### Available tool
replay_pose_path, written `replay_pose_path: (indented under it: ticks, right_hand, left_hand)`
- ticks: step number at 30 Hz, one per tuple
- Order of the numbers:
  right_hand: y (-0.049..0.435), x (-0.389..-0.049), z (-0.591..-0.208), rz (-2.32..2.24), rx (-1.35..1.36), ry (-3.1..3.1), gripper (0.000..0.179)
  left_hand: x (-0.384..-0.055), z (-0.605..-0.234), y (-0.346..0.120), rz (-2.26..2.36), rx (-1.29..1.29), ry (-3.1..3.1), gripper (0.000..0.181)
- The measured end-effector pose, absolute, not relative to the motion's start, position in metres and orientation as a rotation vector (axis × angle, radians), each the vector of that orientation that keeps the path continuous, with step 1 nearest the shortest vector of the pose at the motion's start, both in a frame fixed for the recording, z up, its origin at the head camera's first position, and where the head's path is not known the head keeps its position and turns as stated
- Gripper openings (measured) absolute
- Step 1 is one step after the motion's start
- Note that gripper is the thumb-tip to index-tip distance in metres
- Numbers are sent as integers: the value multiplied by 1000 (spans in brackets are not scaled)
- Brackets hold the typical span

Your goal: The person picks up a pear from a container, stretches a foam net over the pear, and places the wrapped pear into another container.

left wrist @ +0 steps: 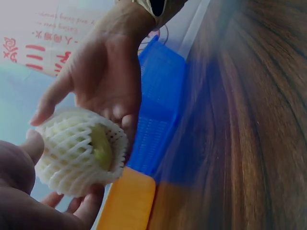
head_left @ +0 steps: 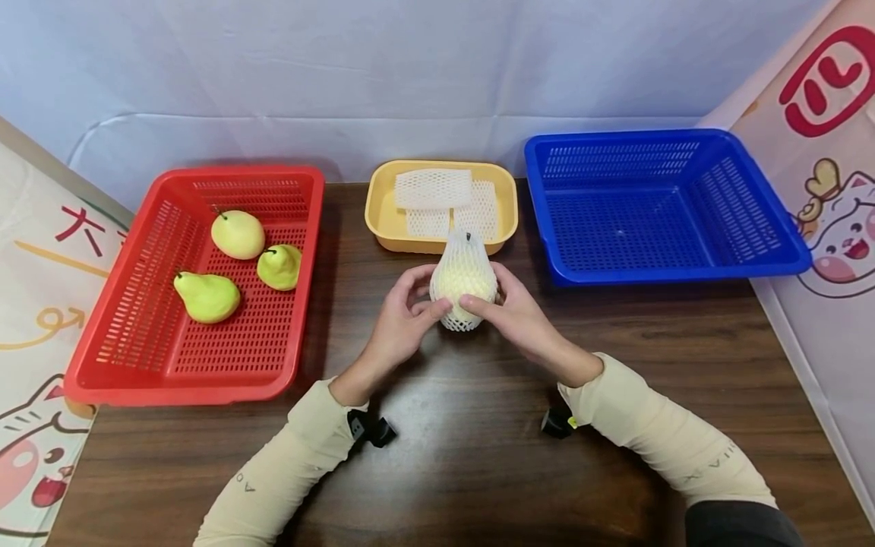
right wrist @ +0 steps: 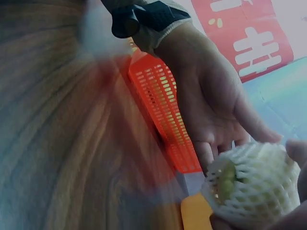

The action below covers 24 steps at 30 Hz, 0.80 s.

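Hands: we note both clamped together on 1 pear (head_left: 466, 279), the left hand (head_left: 403, 315) and right hand (head_left: 522, 313) curled around its sides, thumbs in front. The pear is held just before the yellow tray (head_left: 380, 222). Done, we judge: the white foam net (head_left: 462, 324) encloses most of it. Left, we judge: 3 bare pears (head_left: 207, 297) in the red basket (head_left: 184, 396); at least 3 spare nets (head_left: 434, 188) lie in the tray.

The head view is bright and evenly lit, a soft sheen on the table (head_left: 451, 425). Both wrist views are dimmer and hazy, with colour smears; the grain seems partly unfocused.
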State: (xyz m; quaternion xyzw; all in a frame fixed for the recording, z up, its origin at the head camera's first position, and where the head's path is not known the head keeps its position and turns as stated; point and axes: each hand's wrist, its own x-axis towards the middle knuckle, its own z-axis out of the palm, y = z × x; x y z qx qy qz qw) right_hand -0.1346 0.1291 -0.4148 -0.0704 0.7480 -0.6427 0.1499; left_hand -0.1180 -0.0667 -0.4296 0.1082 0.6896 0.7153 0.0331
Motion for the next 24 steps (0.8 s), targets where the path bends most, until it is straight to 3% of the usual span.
replay_pose_path:
  ticks: [14, 24]
  right_hand:
    - [140, -141, -430, -1841, -853, 2378, 90]
    - [142, -137, -421, -1758, -792, 2476, 86]
  left_hand:
    - [-118, -431, -77, 2180, 651, 2134, 67]
    - [-117, -427, -75, 2179, 644, 2152, 63]
